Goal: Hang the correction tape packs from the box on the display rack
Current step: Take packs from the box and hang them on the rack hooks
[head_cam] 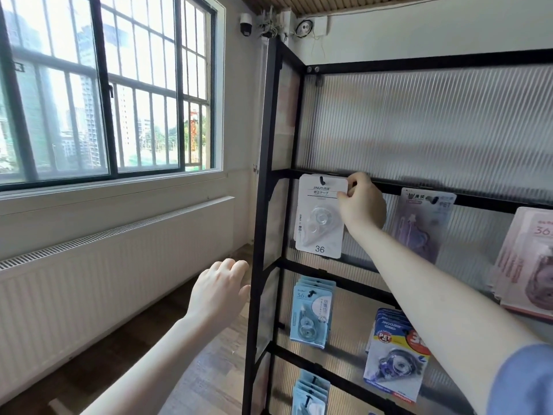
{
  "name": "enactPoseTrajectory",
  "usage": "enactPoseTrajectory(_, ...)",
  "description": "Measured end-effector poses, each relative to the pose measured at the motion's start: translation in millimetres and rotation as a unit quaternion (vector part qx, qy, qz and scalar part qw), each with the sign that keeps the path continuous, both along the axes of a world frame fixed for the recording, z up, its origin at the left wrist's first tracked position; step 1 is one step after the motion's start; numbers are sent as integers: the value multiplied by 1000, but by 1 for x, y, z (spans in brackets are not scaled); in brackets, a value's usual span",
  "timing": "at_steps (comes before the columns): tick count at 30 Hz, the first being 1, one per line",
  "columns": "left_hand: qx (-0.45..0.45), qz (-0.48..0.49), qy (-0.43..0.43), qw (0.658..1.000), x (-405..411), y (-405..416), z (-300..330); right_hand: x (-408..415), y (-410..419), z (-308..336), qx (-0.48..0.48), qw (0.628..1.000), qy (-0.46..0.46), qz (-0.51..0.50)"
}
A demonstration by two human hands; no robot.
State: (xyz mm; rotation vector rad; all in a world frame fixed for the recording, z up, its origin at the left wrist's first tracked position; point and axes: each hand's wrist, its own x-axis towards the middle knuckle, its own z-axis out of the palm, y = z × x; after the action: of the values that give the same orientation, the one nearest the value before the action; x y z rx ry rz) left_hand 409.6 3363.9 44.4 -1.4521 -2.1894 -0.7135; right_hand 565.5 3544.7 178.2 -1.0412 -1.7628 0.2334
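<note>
Standing at a black-framed display rack with ribbed translucent panels, we note a barred window and a white radiator to the left, wood floor below. Our right hand reaches up and pinches the upper right edge of a white correction tape pack, which hangs on a black hook at the rack's upper left. Our left hand hovers beside the rack post, fingers relaxed, holding nothing. Blue packs hang lower down; a pink pack is cut off at the right edge.
</note>
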Motion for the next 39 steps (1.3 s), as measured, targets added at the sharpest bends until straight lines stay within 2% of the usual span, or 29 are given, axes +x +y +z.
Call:
enactPoseTrajectory(3,9,-10,4,1000,1,0,-1,12,-7,-8,44,998,-31,-21)
enactPoseTrajectory(8,19,-37,20,999,8,3,-7,41,-16,-37,78,986,-140,-49)
enactPoseTrajectory(13,7,-70,35,997,29,11,-16,82,-28,-79,65,974,-204,-71)
enactPoseTrajectory(20,-28,-131,6,991,83,32,-45,166,-34,-141,11,950,-287,-120)
enactPoseTrajectory(28,-101,-148,-15,984,174,64,-91,272,-33,-203,-43,941,-306,-138)
enactPoseTrajectory(31,-105,-154,2,983,211,71,-110,308,-34,-225,-31,939,-316,-135)
enactPoseTrajectory(36,-168,-147,-24,974,280,68,-151,364,-36,-272,-23,943,-314,-111)
enactPoseTrajectory(39,-171,-139,-32,975,308,60,-182,389,-38,-305,-22,942,-324,-88)
